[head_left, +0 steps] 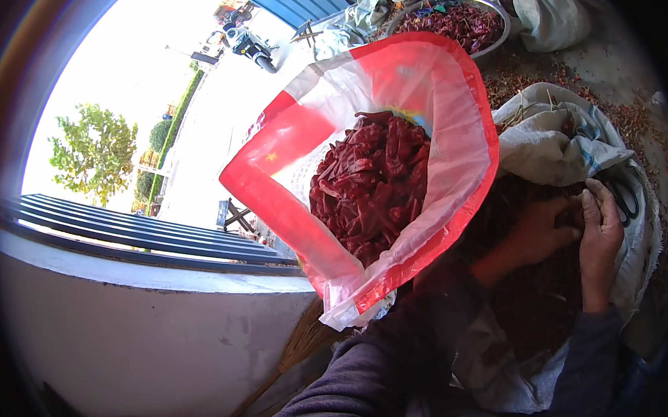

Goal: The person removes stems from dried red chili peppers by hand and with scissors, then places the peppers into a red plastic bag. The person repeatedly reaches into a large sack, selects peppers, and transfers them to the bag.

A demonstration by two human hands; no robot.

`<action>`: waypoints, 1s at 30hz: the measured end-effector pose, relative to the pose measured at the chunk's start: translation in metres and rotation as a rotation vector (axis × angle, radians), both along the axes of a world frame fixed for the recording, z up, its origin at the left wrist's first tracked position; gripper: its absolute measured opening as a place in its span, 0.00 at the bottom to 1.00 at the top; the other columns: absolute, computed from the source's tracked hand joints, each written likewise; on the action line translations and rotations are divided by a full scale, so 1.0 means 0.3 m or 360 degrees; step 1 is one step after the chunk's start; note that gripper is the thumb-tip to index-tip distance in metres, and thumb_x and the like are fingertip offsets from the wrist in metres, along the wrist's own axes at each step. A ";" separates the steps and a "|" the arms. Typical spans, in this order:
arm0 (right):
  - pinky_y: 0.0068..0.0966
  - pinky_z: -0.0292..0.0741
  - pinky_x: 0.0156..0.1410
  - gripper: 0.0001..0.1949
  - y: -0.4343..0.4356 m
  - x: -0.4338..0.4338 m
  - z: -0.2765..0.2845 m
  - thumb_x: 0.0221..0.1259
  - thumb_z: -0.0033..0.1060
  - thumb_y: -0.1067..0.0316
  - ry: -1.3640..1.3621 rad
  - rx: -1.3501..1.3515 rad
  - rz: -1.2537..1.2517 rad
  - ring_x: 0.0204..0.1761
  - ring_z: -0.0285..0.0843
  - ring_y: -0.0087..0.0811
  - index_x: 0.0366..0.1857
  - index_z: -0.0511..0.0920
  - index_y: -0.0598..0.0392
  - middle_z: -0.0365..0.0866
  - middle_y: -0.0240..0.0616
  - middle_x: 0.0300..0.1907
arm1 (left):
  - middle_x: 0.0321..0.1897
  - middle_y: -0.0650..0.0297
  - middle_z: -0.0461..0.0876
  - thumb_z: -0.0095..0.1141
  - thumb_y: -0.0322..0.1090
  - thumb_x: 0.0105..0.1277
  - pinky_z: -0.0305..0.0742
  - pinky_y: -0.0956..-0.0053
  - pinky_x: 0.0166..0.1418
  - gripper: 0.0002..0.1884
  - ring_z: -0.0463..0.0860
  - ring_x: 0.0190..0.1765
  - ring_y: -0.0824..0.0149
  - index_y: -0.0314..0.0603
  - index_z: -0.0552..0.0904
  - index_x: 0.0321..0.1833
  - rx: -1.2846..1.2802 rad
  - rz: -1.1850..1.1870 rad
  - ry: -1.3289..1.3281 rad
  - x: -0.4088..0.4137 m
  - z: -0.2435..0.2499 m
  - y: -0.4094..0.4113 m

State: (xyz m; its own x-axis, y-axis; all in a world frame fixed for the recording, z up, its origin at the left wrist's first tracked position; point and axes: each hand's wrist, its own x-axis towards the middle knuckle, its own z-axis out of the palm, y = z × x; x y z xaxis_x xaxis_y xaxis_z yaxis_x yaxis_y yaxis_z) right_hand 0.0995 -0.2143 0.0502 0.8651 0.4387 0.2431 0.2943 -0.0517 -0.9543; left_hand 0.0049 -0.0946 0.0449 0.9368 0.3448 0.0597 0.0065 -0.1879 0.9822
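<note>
My left hand [539,234] reaches over an open white woven sack [560,154] that holds dark dried red chili peppers [531,306]. Its fingers are closed around a small dark red piece [569,216], which looks like a dried chili. Close against it, my right hand [601,237] is upright with its thumb and fingers near that piece; whether it grips anything is hidden. Black-handled scissors [626,203] lie at the sack's edge beside my right hand. Left of the sack stands an open red-and-white plastic bag [463,130], with a heap of dried red chilies [374,182] inside.
A metal basin [507,26] of chili pieces stands behind the bag. Stems and scraps [623,117] litter the floor. A straw broom [297,338] leans by the low wall [138,334] and its dark railing [143,231]. Outside are a folding stool [236,215] and a motorcycle [251,48].
</note>
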 end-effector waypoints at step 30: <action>0.39 0.73 0.33 0.14 0.023 -0.014 0.080 0.73 0.59 0.61 -0.0415 0.0015 0.0538 0.29 0.82 0.50 0.31 0.81 0.61 0.80 0.52 0.26 | 0.37 0.52 0.86 0.64 0.36 0.69 0.78 0.62 0.49 0.10 0.85 0.41 0.55 0.36 0.86 0.46 0.0560 -0.0085 -0.0192 -0.083 0.127 0.134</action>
State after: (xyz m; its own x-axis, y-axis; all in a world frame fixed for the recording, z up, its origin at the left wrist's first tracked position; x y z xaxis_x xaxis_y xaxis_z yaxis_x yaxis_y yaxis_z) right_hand 0.0952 -0.2075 0.0742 0.5822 0.6838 0.4399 0.5247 0.0974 -0.8457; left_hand -0.0199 -0.0545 0.0831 0.9319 0.2345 0.2767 -0.1239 -0.5112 0.8505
